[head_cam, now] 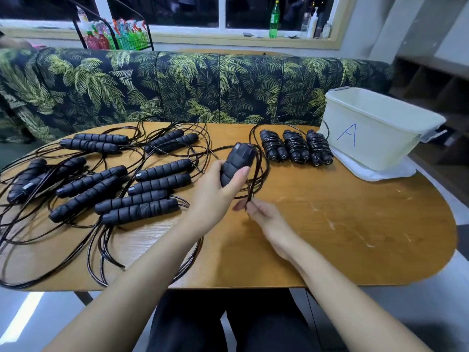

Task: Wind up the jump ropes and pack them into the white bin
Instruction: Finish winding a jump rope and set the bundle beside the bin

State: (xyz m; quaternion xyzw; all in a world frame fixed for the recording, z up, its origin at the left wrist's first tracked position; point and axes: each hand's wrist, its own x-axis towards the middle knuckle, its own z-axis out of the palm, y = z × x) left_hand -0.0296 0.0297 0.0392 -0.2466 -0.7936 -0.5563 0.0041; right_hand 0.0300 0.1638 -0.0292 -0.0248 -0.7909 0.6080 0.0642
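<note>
1. Nearest the viewer, above the oval wooden table (342,232), the right hand (269,221) pinches a thin black cord (258,177) between thumb tip and forefinger tip; its other fingers are loosely curled.
2. Just beyond, the left hand (215,191) grips a pair of black ribbed foam handles (237,161), fingers wrapped round them and thumb pressed on the side. The cord's loops hang beside them.
3. To the left, unwound black jump ropes (114,184) lie spread over the table, cords tangled.
4. Farther right, three wound black rope bundles (295,148) lie side by side, just beside the white plastic bin (380,146), which is marked "A" in blue and stands on a white lid (380,174).
5. Behind the table is a palm-leaf patterned sofa (177,85).
</note>
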